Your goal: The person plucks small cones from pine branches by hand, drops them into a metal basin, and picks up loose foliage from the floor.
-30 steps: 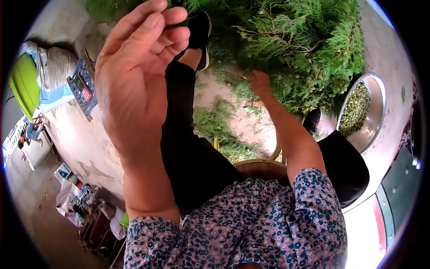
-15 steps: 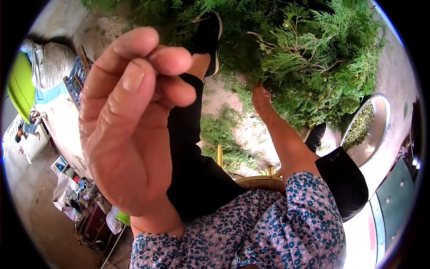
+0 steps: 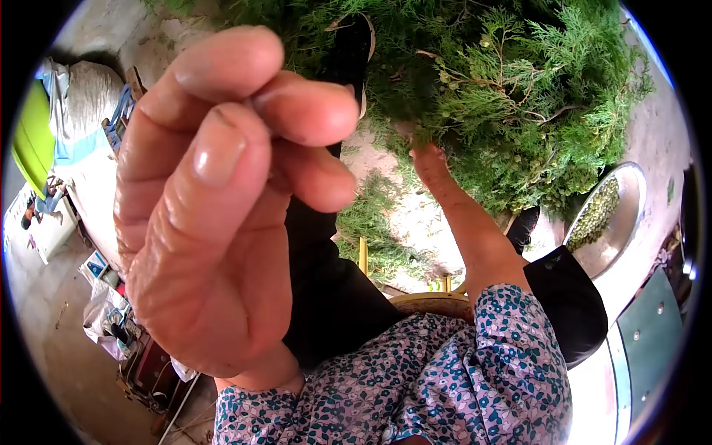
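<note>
My left hand [image 3: 222,193] is raised close to the camera, its thumb pressed against curled fingers. The inside of the pinch is hidden, so what it holds, if anything, cannot be made out. Farther down, my right hand [image 3: 429,159] reaches to the edge of a large heap of green conifer branches [image 3: 519,111]. Foliage and blur cover its fingertips, and its grip does not show. Small green cones [image 3: 545,182] appear among the sprigs near it.
A metal basin [image 3: 630,200] holding many small green cones [image 3: 597,215] stands at the right, beside my knee. Loose green clippings [image 3: 371,215] lie on the floor between my legs. A brown case [image 3: 148,371] and household clutter are at the left.
My left hand has come closer to the camera and looks larger, its fingertips shifted rightward. My right hand has moved slightly among the branches. The basin looks about the same.
</note>
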Demonstrator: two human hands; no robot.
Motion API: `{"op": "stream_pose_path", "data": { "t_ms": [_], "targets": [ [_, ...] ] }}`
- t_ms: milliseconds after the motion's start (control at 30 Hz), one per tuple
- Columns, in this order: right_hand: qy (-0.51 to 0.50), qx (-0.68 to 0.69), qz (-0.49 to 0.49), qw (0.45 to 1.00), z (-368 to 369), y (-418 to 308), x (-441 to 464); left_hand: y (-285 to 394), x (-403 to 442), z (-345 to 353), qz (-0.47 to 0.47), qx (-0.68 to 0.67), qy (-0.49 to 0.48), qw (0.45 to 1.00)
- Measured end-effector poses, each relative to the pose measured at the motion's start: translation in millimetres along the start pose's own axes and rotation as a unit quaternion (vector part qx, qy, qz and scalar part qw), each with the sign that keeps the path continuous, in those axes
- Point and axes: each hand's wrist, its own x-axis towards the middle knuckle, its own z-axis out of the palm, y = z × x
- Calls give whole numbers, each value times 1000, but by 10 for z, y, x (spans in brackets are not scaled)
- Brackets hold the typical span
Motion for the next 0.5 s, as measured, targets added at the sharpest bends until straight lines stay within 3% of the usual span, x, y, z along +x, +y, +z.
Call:
{"op": "stream_pose_path", "data": {
  "t_ms": [67, 100, 167, 200, 233, 267, 300, 367, 400, 433, 500],
  "targets": [
    [210, 95, -89, 969, -154, -37, -162, 69, 33, -58, -39, 17, -32, 999],
    [211, 93, -90, 969, -200, -39, -125, 90, 44, -72, -51, 23, -43, 998],
    [-38, -2, -25, 999, -264, -55, -37, 110, 45, -67, -49, 24, -42, 998],
    [-38, -2, -26, 999, -288, -84, -40, 116, 46, -68, -48, 24, -41, 998],
    [0, -206, -92, 974, -306, -118, -60, 120, 39, -68, -48, 24, -40, 998],
    [37, -399, -154, 903, -303, -160, -82, 120, 34, -69, -50, 25, -39, 998],
    [35, -398, -155, 904, -240, -216, -65, 120, 28, -69, -52, 25, -38, 998],
    [243, -375, -154, 881, -75, -353, 26, 123, 22, -64, -51, 29, -38, 998],
    [144, -8, -125, 982, -163, -401, 10, 122, 15, -57, -50, 31, -39, 998],
    [105, 369, -57, 922, -266, -455, -12, 121, 7, -54, -53, 28, -36, 998],
    [80, 110, -155, 978, -378, -510, -117, 93, -11, -43, -54, 27, -36, 998]
  ]
}}
